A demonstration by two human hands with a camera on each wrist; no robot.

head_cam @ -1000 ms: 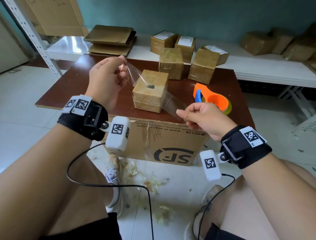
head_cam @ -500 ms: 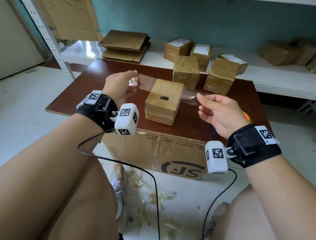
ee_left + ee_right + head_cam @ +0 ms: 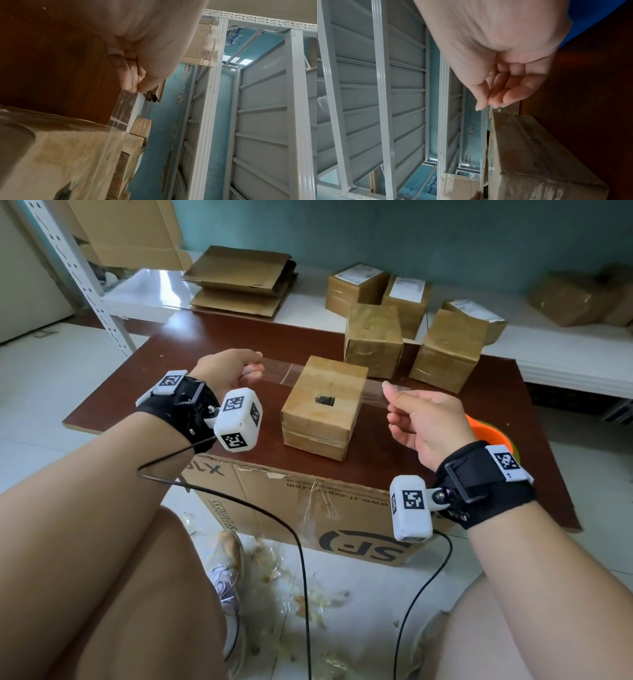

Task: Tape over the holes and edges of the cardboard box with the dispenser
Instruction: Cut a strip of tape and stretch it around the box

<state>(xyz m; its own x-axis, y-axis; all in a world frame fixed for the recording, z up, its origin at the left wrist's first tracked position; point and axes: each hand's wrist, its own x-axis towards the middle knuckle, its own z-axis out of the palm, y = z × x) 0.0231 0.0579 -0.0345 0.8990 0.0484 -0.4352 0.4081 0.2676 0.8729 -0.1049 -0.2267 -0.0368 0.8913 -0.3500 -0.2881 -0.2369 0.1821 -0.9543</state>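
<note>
Cardboard box (image 3: 323, 405) with a dark square hole (image 3: 324, 400) in its top sits mid-counter (image 3: 205, 344), between the hands. Clear tape strip (image 3: 281, 370) spans left to right just above the box's far top edge, its long axis across the box; the hole lies nearer than the strip. Left hand (image 3: 224, 371) pinches one end, right hand (image 3: 424, 422) pinches the other, each grip about equally near the box. Orange tape dispenser (image 3: 489, 436) lies right, behind the right wrist. Taped boxes (image 3: 373, 340) stand farther back; none shows its contents.
</note>
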